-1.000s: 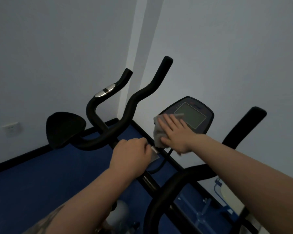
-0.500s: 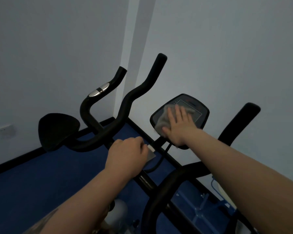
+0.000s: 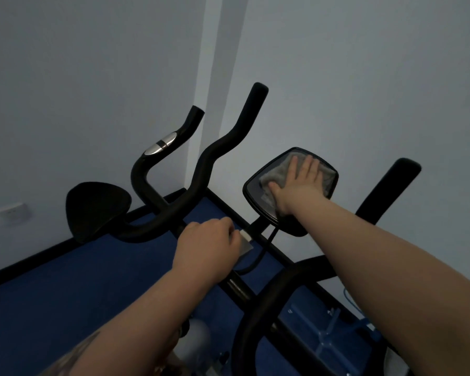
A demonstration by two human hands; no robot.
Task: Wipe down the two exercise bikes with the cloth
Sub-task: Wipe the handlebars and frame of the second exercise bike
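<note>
— What kind of room is it?

— A corner where two pale blue-grey walls (image 3: 364, 77) meet, dimly lit. The floor (image 3: 65, 294) is deep blue, with a dark skirting strip along the foot of each wall. A white wall socket (image 3: 12, 212) sits low on the left wall.

— And the bikes?

— The near exercise bike (image 3: 255, 316) fills the lower middle: black curved handlebars, a black post and a tilted console (image 3: 258, 196) on top. The far bike's handlebars (image 3: 201, 169) rise behind it, one bar carrying a silver sensor pad (image 3: 160, 147), and its black saddle (image 3: 98, 207) shows to the left.

— Where is the cloth?

— The grey cloth (image 3: 278, 173) lies spread over the console's screen, pinned flat under the right hand (image 3: 296, 185). That grip is released: fingers straight and together, palm pressing the cloth onto the screen.

— The other hand?

— The left hand (image 3: 208, 249) is clenched around the near bike's frame below the console, fingers curled over it, just beside a small white tag (image 3: 246, 241). A black cable (image 3: 258, 260) loops down from the console next to it.

— Any writing or brand to read?

— None that I can make out; the cloth and hand cover most of the screen, and the tag is too small and dim to read.

— Anything lower down?

— A light grey housing (image 3: 198, 340) near the bottom, and pale blue frame parts (image 3: 323, 337) on the floor to the right.
</note>
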